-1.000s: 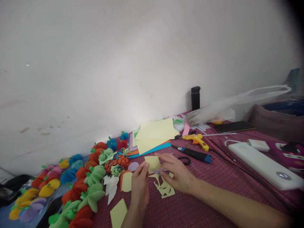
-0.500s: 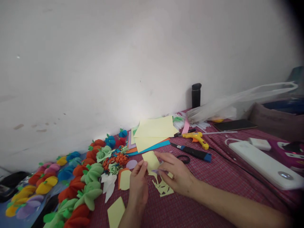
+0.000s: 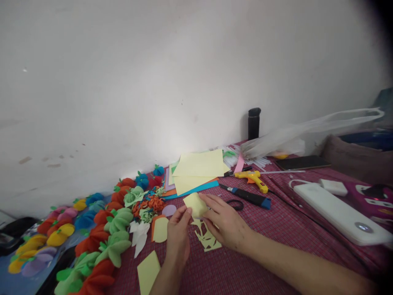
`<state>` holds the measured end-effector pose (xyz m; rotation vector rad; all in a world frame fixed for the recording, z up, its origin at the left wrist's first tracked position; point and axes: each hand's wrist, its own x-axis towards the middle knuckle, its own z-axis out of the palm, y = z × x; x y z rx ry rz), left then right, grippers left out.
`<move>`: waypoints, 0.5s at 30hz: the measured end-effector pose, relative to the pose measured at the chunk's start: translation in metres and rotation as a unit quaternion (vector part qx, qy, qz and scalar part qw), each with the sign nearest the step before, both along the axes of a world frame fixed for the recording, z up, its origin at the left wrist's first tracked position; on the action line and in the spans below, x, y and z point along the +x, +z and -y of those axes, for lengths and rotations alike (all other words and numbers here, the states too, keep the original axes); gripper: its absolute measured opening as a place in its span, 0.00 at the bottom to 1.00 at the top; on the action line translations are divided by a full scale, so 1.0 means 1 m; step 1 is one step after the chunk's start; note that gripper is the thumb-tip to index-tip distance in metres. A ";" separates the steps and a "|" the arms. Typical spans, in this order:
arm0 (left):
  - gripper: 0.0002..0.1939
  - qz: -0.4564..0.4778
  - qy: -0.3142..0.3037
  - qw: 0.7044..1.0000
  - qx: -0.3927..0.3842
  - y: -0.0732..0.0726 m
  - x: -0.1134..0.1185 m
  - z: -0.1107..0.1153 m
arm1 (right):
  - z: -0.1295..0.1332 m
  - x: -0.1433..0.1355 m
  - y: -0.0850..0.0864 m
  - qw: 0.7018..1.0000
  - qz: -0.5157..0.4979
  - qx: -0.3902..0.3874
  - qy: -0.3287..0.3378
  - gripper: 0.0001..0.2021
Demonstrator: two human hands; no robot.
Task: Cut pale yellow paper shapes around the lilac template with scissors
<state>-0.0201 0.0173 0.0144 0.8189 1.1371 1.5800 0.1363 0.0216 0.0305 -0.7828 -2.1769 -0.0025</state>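
Observation:
A small pale yellow paper piece (image 3: 195, 204) is held up between both hands. My left hand (image 3: 179, 229) pinches its lower left edge between thumb and fingers. My right hand (image 3: 223, 220) has its fingers closed on the right side of the same piece, partly behind it. Just below lies a cut-out yellow scrap (image 3: 209, 241) on the checked red cloth (image 3: 239, 266). Left of my left hand are a yellow cut piece (image 3: 161, 229) over an orange one, and a larger yellow piece (image 3: 148, 272).
Colourful felt-like shapes (image 3: 115, 246) fill the left side. Paper sheets (image 3: 199, 164) lie at the back. Right of them are a yellow glue gun (image 3: 252, 178), a cutter knife (image 3: 250, 197), a black bottle (image 3: 253, 124), a phone (image 3: 302, 162) and a white power bank (image 3: 340, 213).
The yellow piece has tilted and looks more bent, with my right fingers now closed against its side. The purple piece seen earlier at my right fingers is no longer plainly visible.

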 end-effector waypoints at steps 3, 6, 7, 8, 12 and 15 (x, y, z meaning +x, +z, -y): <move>0.11 0.008 0.001 1.000 0.001 0.000 0.000 0.000 | 0.001 0.000 0.002 1.000 -0.006 0.007 0.008 0.08; 0.11 0.014 -0.002 1.000 0.002 0.001 0.001 0.001 | 0.002 -0.001 0.002 1.000 -0.009 0.009 0.022 0.08; 0.11 0.015 -0.003 1.000 0.003 0.002 0.001 0.001 | 0.002 -0.001 0.002 1.000 -0.008 0.008 0.021 0.08; 0.11 0.014 -0.003 1.000 0.004 0.002 0.001 0.001 | 0.002 -0.001 0.002 1.000 -0.006 0.007 0.019 0.08; 0.10 0.012 -0.015 1.000 0.008 0.002 0.002 0.002 | 0.002 -0.001 0.000 1.000 -0.007 0.008 0.022 0.08; 0.09 0.011 -0.012 1.000 0.016 0.001 0.002 0.002 | 0.003 -0.001 -0.001 1.000 -0.010 0.000 0.028 0.07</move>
